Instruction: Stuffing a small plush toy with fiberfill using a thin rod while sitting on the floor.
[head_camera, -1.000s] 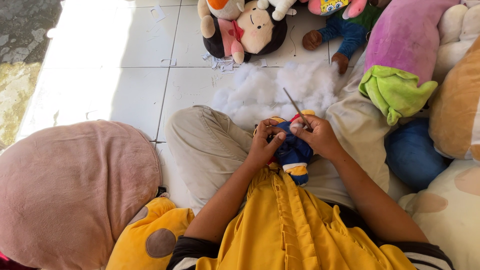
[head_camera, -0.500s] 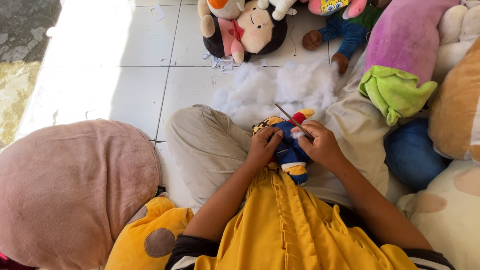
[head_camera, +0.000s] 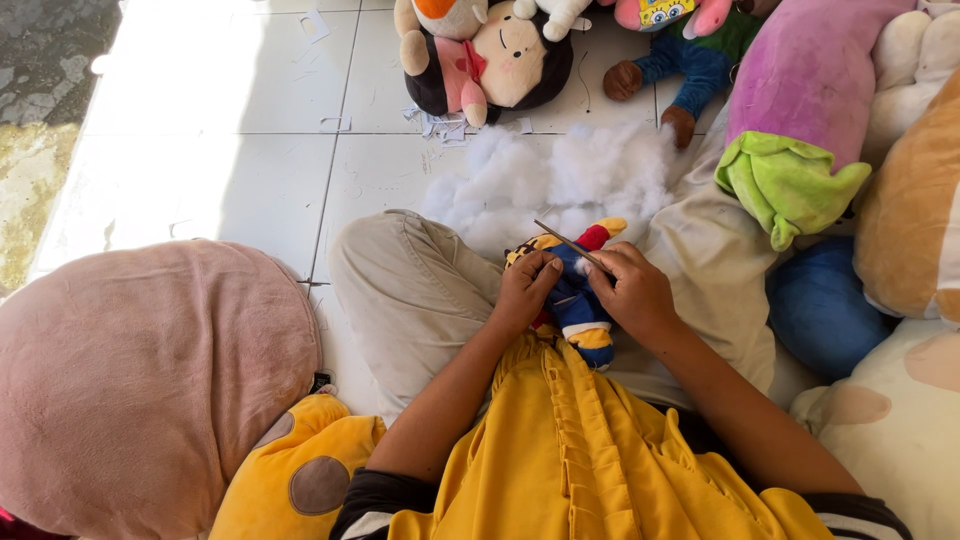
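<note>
Head view, person seated cross-legged on the white tiled floor (head_camera: 210, 150), small plush doll (head_camera: 575, 300) held in the lap between both hands.

Left hand (head_camera: 525, 290): fingers closed around the doll's left side, thumb and forefinger pinching the fabric near the top of the blue body. Right hand (head_camera: 630, 290): fingers closed on a thin stick (head_camera: 565, 240), which angles up and to the left from the fingertips. A small tuft of white stuffing shows at the fingertips where the stick meets the doll. Whether the stick's lower end is inside the doll, I cannot tell; the fingers hide it.

Judgement on the step in hand, pushing filling into the doll: best done with small tufts, the left hand pinching close beside the opening so the seam does not stretch, and the stick kept in line with the limb being filled so its tip does not poke through the fabric.

Position: doll rests against the yellow garment (head_camera: 590, 450), over the beige trousers (head_camera: 420, 290), touching both hands. Loose pile of white stuffing (head_camera: 560, 180) lies on the floor just beyond the knees, within near reach. Finished plush toys lie around: a dark-haired doll (head_camera: 495, 60) ahead, a pink cushion (head_camera: 140, 380) at left, a purple and green plush (head_camera: 800, 120) at right.
</note>
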